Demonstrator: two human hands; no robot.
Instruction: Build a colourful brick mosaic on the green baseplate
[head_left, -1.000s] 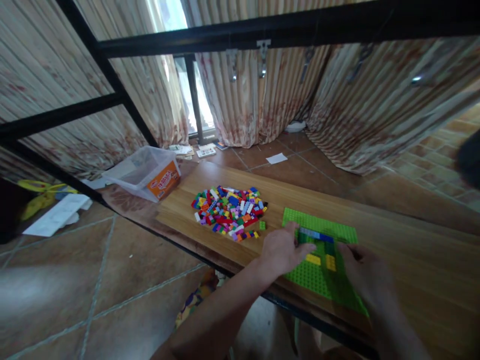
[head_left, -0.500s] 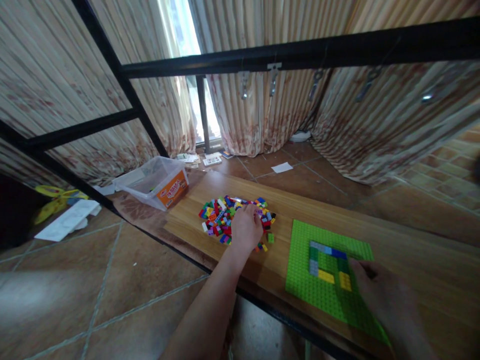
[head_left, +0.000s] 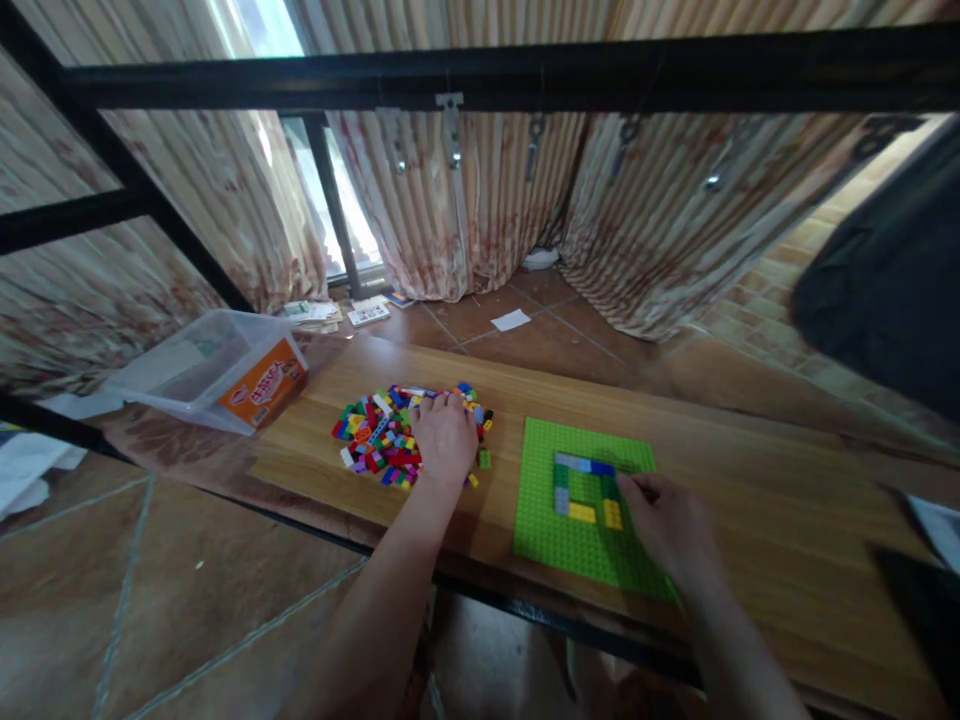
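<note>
Brick pile (head_left: 382,435) under left hand (head_left: 446,435), green baseplate (head_left: 544,530) beneath right hand (head_left: 660,515)

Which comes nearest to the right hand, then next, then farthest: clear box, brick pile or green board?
1. Green board: partly under the right hand.
2. Brick pile: left of the board.
3. Clear box: farther left, past the pile.
</note>
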